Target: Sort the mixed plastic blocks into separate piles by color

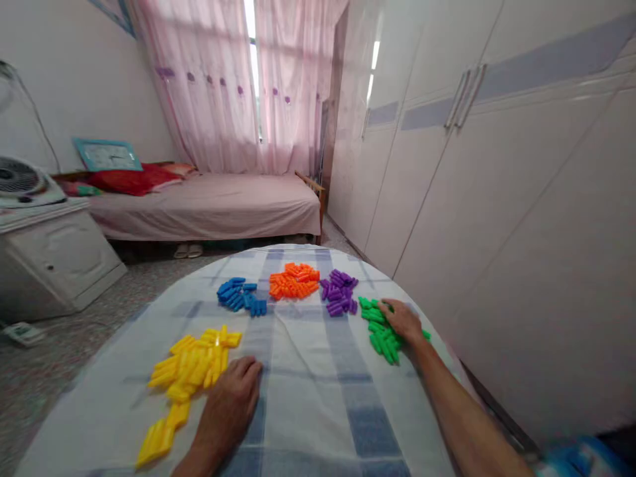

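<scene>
Small plastic pegs lie sorted by colour on a round table (pixel 308 404) with a blue-checked white cloth. My left hand (pixel 229 404) rests on the cloth with its fingers curled, just right of the yellow pile (pixel 186 374). My right hand (pixel 403 320) lies on the green pile (pixel 382 331) at the table's right edge, fingers bent down among the pegs. Farther back sit the blue pile (pixel 239 295), the orange pile (pixel 294 281) and the purple pile (pixel 338 291), in a row from left to right.
A white wardrobe (pixel 497 185) runs close along the table's right side. A bed (pixel 209 205) with pink sheets stands at the back under a curtained window. A white cabinet (pixel 50 258) with a fan on it is at the left.
</scene>
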{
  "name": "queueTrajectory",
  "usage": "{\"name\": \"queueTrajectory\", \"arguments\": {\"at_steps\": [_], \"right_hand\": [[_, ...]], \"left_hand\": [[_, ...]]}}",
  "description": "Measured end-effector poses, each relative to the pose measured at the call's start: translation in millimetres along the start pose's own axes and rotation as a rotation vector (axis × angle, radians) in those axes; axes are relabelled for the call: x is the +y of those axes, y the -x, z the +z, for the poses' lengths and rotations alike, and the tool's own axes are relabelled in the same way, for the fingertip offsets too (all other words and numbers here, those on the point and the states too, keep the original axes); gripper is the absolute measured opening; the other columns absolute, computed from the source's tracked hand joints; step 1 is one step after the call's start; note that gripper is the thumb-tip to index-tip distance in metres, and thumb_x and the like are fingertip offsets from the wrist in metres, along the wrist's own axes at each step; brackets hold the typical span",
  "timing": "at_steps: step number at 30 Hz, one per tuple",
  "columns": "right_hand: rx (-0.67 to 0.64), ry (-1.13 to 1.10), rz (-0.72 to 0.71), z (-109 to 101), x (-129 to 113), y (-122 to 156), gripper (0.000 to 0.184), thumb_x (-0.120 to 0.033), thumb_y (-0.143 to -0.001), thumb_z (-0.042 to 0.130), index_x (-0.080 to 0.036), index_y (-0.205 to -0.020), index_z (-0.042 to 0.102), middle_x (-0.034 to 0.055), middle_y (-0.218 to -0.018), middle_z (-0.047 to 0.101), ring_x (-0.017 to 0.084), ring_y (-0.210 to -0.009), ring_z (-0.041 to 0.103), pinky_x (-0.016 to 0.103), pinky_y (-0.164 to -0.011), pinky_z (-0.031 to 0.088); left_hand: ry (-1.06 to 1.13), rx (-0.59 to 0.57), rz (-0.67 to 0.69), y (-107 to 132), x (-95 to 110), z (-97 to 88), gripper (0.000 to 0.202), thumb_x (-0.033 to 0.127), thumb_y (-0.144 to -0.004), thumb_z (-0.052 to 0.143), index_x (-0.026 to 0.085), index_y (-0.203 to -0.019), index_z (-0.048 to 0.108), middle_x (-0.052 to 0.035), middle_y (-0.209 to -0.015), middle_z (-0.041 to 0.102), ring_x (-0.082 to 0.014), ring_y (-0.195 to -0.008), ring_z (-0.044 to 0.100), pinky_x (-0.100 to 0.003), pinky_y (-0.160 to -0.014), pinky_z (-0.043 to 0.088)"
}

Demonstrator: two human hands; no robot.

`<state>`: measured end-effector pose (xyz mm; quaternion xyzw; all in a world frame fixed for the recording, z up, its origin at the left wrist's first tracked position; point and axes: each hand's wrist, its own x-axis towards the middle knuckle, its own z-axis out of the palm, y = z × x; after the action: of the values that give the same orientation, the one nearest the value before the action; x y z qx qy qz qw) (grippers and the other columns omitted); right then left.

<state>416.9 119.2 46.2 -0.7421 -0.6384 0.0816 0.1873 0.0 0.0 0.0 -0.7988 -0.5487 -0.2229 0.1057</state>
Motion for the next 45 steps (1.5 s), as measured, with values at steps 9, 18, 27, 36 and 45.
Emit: {"name": "queueTrajectory", "arguments": {"at_steps": [9, 18, 27, 36, 45], "right_hand": [[0.110, -0.069, -0.279, 19.1, -62.9, 63.1, 0.047, -0.049, -0.091, 0.036, -0.020, -0.121, 0.058, 0.0090, -0.132, 0.055, 0.022, -0.121, 0.050, 0.035, -0.098, 0.039], [0.370, 0.086, 0.093, 13.7, 7.5, 85.2, 0.047, -0.040, -0.093, 0.027, -0.016, -0.112, 0.062, 0.0130, -0.117, 0.062, 0.023, -0.112, 0.052, 0.036, -0.100, 0.033], [0.155, -0.335, -0.136, 69.2, -87.0, 104.9, 0.062, -0.050, -0.088, 0.025, -0.007, -0.126, 0.049, 0.0183, -0.130, 0.052, 0.025, -0.124, 0.046, 0.037, -0.103, 0.034], [0.174, 0.110, -0.140, 42.8, -53.8, 151.4, 0.056, -0.041, -0.092, 0.029, -0.005, -0.132, 0.047, 0.0200, -0.141, 0.041, 0.029, -0.131, 0.035, 0.041, -0.108, 0.024], [0.134, 0.416, -0.179, 37.0, -30.0, 197.1, 0.055, -0.045, -0.092, 0.031, -0.016, -0.137, 0.044, 0.0149, -0.145, 0.038, 0.032, -0.133, 0.032, 0.046, -0.105, 0.024]], "left_hand": [[0.026, 0.003, -0.015, -1.9, 4.2, -7.4, 0.023, 0.017, -0.084, 0.044, 0.019, -0.095, 0.064, -0.0077, -0.102, 0.064, -0.0214, -0.095, 0.060, -0.036, -0.085, 0.049], [0.064, -0.098, -0.085, -5.2, 12.5, -16.0, 0.022, 0.012, -0.085, 0.042, 0.017, -0.092, 0.061, -0.0084, -0.101, 0.061, -0.0216, -0.096, 0.055, -0.036, -0.088, 0.045], [-0.010, -0.179, -0.101, -7.3, 19.2, -25.3, 0.018, 0.014, -0.086, 0.043, 0.017, -0.092, 0.060, -0.0079, -0.100, 0.059, -0.0213, -0.098, 0.051, -0.034, -0.089, 0.042], [-0.020, -0.253, -0.034, 11.2, 18.8, -41.7, 0.024, 0.012, -0.085, 0.041, 0.014, -0.099, 0.061, -0.0109, -0.102, 0.061, -0.0219, -0.098, 0.054, -0.036, -0.089, 0.044], [0.029, -0.187, -0.047, 78.3, 33.6, -67.8, 0.047, 0.033, -0.086, 0.051, 0.024, -0.133, 0.048, -0.0107, -0.148, 0.036, -0.0302, -0.137, 0.030, -0.049, -0.108, 0.032]]}}
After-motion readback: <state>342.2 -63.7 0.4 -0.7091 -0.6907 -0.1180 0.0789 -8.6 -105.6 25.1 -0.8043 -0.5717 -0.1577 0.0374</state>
